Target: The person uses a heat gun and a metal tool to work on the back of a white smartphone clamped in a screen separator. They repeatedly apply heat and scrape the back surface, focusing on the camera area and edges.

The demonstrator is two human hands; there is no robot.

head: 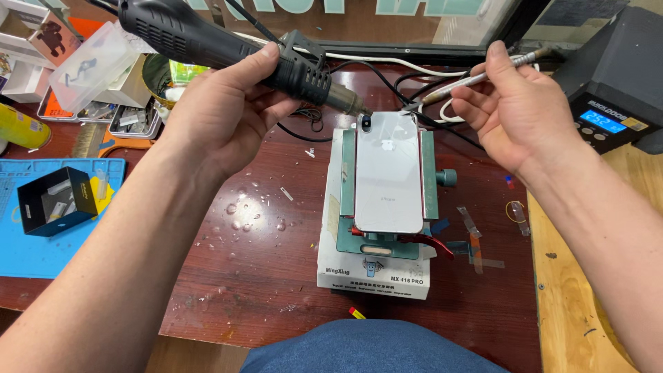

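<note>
Head view looks down on a white phone lying back-up, clamped in a green holding fixture on a white box on the dark red counter. Left hand has its grip closed around a black hot-air gun, nozzle just above the phone's top left corner by the camera lens. Right hand pinches a slim metal tool, tip near the phone's top edge. Judging by this, the heating of that corner is under way; prying there would call for a steady tip at the seam. Left of the phone, an open black box holds small pale parts, a clear plastic tub holds a small dark item, and metal trays farther back carry bits too small to tell.
</note>
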